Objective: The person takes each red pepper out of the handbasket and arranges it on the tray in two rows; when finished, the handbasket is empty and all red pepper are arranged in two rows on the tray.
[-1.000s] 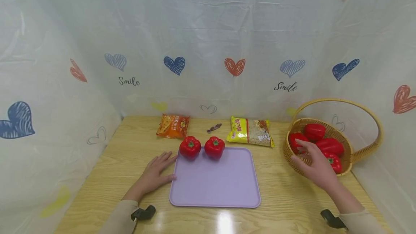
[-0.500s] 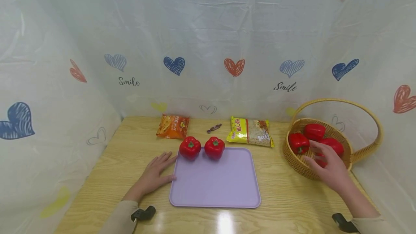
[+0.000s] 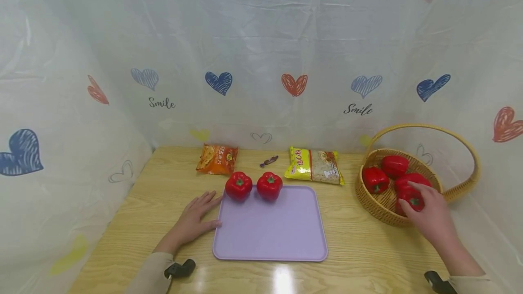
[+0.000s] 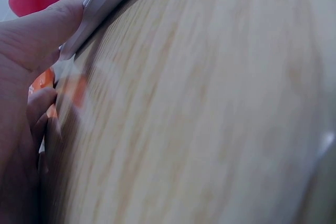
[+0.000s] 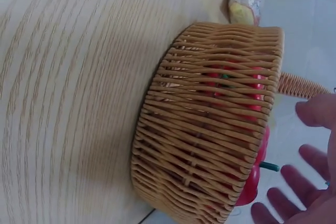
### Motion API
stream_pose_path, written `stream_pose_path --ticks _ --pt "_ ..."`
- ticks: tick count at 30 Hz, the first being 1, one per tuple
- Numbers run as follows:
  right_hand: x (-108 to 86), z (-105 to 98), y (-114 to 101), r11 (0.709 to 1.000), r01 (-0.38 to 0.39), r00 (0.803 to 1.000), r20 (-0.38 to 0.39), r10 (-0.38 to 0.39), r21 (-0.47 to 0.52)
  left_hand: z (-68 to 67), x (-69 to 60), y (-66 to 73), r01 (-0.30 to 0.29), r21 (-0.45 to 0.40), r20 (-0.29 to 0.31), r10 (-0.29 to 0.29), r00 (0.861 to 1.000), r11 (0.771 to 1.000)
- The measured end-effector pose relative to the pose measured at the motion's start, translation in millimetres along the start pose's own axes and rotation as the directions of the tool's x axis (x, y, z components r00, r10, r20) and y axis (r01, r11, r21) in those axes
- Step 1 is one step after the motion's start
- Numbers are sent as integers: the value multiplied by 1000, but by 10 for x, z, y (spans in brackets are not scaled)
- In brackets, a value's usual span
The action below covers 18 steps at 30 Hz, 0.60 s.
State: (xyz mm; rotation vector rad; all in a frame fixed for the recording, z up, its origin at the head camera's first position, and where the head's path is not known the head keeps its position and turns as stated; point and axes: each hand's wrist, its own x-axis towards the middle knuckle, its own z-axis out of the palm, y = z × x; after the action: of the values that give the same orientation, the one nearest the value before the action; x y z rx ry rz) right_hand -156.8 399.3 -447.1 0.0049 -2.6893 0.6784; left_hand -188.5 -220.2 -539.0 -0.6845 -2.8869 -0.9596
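My left hand (image 3: 195,219) rests on the table at the left edge of a lilac tray (image 3: 269,235), fingers extended and thumb touching the rim. Two red bell peppers (image 3: 239,186) sit at the tray's back left. On the right, a wicker basket (image 3: 371,208) holds several more red peppers. Over its front right side hovers my right hand (image 3: 434,214), thumb and fingers spread around the nearest bell pepper (image 3: 410,199), which it partly covers. In the right wrist view, the fingers look apart from that pepper's green stem (image 5: 269,166).
Behind the tray lie an orange snack bag (image 3: 217,159), a small wrapped candy (image 3: 268,161) and a yellow food packet (image 3: 314,165). The basket's tall handle (image 3: 425,126) arches above it. A patterned curtain (image 3: 253,58) hangs around the wooden table (image 3: 171,167).
My right hand has moved right and toward me, from over the basket's left pepper to its front right one. The left hand, tray and peppers have stayed put.
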Motion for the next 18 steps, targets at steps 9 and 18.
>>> stream_pose_path --ticks 9,18 --pt "-9 -8 94 994 -89 993 68 93 -60 15 2 -28 -11 -3 -5 11 1000 1000" --pt "15 -23 126 988 -119 978 158 134 -101 -7 -9 2 -2 -7 -2 2 1000 1000"
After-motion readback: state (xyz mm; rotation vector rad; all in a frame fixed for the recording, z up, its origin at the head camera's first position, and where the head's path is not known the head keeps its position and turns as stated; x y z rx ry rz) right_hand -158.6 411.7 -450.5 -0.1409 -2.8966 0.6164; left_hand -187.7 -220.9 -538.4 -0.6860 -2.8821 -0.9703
